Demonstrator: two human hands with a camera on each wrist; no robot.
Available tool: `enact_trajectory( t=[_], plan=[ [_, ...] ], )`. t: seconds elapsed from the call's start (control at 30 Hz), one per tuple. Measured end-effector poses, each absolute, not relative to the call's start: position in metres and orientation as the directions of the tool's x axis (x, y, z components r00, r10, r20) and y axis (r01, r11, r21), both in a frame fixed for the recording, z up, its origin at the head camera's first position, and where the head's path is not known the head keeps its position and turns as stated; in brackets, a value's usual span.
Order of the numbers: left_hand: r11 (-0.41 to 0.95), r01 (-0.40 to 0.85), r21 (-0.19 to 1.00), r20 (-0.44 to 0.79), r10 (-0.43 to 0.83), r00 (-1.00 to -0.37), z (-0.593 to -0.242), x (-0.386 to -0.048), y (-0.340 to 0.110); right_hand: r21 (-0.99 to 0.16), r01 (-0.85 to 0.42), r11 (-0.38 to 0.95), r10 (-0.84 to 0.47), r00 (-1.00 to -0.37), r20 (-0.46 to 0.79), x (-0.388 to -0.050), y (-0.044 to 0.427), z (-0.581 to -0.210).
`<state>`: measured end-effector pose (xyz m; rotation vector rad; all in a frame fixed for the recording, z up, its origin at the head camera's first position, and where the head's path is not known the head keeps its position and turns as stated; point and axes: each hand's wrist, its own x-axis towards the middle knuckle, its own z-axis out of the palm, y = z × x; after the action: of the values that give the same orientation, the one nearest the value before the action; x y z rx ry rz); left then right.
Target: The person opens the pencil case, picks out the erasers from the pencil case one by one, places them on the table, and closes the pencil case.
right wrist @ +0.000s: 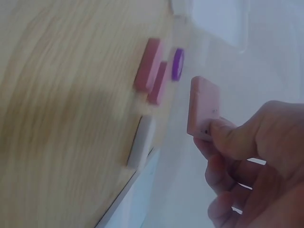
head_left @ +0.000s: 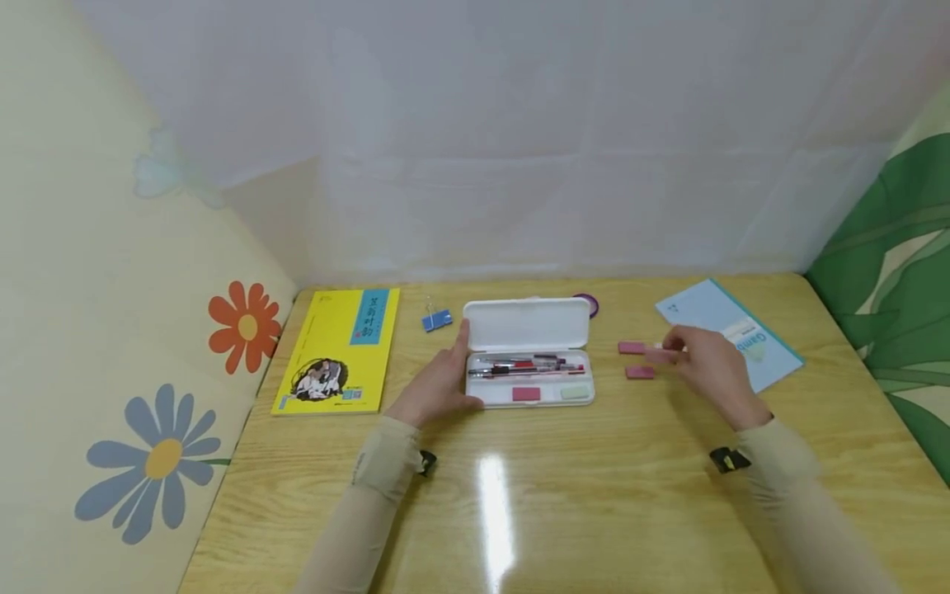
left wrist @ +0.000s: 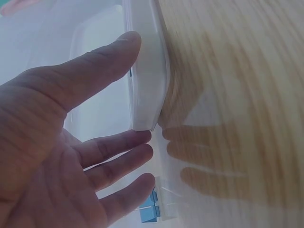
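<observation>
Items before me, by count: one pencil case (head_left: 527,324), two books (head_left: 319,338), one binder clip (head_left: 437,320), one purple ring (right wrist: 176,65), six erasers (head_left: 526,394); the overlapping pens (head_left: 527,373) I cannot count.

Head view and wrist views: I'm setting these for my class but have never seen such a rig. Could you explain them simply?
There is no machine: these are one person's bare hands. The head camera looks forward and down over the table; each wrist camera looks at its own hand's work.

The left hand touches the left end of the open case, which holds pens, a pink eraser and a pale green eraser. The right hand pinches a pale pink eraser. Nearby lie two darker pink erasers and a white eraser, clearest in the right wrist view. A blue clip and yellow book lie left of the case, a purple ring partly behind it, a blue notebook to the right.
</observation>
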<state>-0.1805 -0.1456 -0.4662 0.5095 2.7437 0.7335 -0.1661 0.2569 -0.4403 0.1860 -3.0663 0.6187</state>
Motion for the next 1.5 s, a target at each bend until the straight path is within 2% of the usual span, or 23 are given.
enact_trajectory(
  t=[0.27,0.6,1.13,1.33,1.5],
  plan=[
    [0.816,0.255,0.520,-0.169,0.390,-0.905,-0.465,-0.181,-0.146,-0.371,-0.081,0.925,-0.106,-0.993,-0.045,-0.164,0.287,-0.451],
    [0.810,0.265,0.524,-0.159,0.398,-0.904,-0.465,-0.181,-0.146,-0.369,-0.052,0.928,-0.112,-0.983,-0.143,-0.168,0.296,-0.464],
    [0.816,0.265,0.514,-0.162,0.396,-0.904,-0.466,-0.180,-0.147,-0.290,-0.165,0.943,-0.158,-0.986,0.047,-0.170,0.279,-0.465],
    [0.821,0.261,0.509,-0.159,0.387,-0.908,-0.465,-0.179,-0.147,-0.294,-0.279,0.914,-0.253,-0.959,0.124,-0.170,0.226,-0.456],
    [0.820,0.261,0.510,-0.159,0.387,-0.908,-0.464,-0.179,-0.147,-0.293,-0.450,0.844,-0.412,-0.893,0.183,-0.166,0.175,-0.455]
  ],
)
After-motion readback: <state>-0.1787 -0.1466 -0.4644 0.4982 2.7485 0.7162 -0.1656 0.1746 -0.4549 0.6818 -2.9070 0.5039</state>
